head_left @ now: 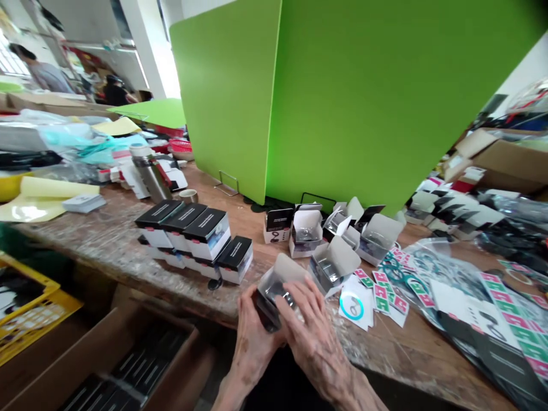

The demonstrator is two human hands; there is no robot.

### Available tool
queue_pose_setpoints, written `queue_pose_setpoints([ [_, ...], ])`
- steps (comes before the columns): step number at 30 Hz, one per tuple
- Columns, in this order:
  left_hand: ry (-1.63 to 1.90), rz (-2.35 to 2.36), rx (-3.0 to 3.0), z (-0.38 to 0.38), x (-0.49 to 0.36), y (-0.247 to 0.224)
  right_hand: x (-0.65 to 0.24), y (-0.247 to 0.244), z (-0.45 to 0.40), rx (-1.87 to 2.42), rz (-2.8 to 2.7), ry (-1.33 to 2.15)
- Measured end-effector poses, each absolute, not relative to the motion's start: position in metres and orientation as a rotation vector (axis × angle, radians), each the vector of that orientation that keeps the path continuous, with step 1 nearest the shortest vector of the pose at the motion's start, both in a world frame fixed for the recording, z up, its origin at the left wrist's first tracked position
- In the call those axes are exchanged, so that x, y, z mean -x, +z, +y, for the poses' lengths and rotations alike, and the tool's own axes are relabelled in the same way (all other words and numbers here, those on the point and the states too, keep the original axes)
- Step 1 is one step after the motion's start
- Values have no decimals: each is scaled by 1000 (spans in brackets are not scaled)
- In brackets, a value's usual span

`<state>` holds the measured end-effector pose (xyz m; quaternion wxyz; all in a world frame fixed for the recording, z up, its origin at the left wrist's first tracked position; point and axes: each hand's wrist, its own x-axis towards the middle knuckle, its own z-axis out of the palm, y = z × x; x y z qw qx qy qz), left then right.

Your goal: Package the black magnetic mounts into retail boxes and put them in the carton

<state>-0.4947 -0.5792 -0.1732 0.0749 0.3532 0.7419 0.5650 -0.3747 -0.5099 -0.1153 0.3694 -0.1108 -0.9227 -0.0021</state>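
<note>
The left hand [252, 348] and right hand [310, 337] grip a small clear-windowed carton [274, 297] at 6 o'clock, above the wooden tabletop [107, 251]. Four open white cartons [331, 265] sit at 12 o'clock, four black-topped boxes [208, 225] at 10 o'clock, and pink-and-green printed cards [381, 297] at 2 o'clock; their writing is too small to read.

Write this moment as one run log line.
left hand: holds small box | right hand: holds it too | nearby: open white boxes | black-topped boxes

A small clear-windowed box [274, 299], tilted, its white flap [291, 267] standing open.
</note>
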Motion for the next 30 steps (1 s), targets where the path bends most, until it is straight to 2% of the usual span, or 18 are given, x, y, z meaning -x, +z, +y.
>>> queue_pose_setpoints([
  [4,1676,2400,-869,-568,495,-171,352,-129,-485,880,-1975,12],
  [6,1671,2486,-862,-554,492,-169,344,-133,-464,1125,-1860,143],
  [9,1668,2524,-917,-524,485,-169,342,-134,-432,1251,-1884,451],
  [12,1690,2544,-962,-496,475,-175,346,-134,-409,1222,-1940,647],
  [14,1698,2530,-996,-483,468,-178,346,-134,-402,1173,-1948,655],
  [18,1779,2338,-1024,-480,465,-175,334,-117,-400,1232,-1915,335],
  [22,1914,2247,-949,-481,497,-157,334,-65,-387,1079,-2129,53],
  [26,1961,2132,-860,-453,546,-144,386,-17,-352,712,-2528,54],
  [30,1974,2054,-855,-434,560,-145,466,3,-311,505,-2871,54],
])
